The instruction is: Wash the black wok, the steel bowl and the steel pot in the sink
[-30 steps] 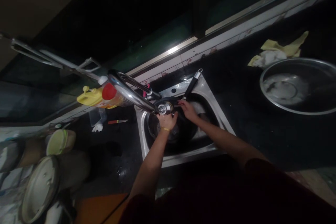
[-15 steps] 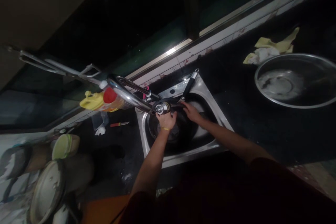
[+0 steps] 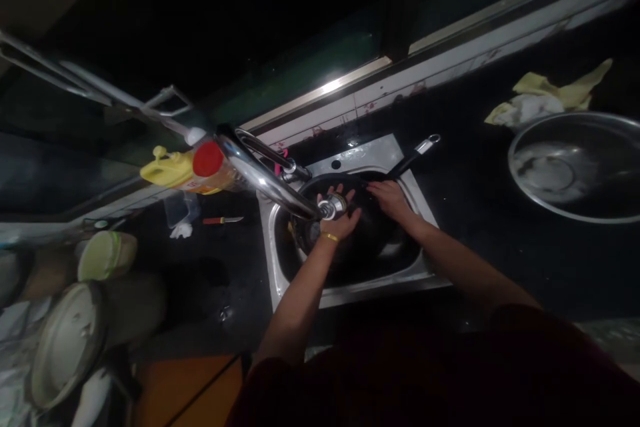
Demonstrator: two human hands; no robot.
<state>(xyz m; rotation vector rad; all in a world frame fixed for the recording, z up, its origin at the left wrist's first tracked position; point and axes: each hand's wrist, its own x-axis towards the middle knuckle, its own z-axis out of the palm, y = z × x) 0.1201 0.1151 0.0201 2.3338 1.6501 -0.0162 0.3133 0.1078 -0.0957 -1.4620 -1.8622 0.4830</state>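
Note:
A dark pan lies in the steel sink, its black handle sticking out over the back right rim. My left hand is over the pan, right under the faucet head, with its fingers spread and a yellow band at the wrist. The faucet head hides part of that hand. Near the base of the handle, my right hand has its fingers bent over the pan's rim. Whether water is running I cannot make out in the dim light.
The curved faucet spout crosses above the sink's left side. A yellow bottle, a red-capped container and a small knife are to the left. At right sit a large metal basin and a yellow cloth.
The pan has turned, so its handle now points further right. My right hand has moved right along with it. My left hand's fingers have spread out beneath the faucet. The view has shifted slightly.

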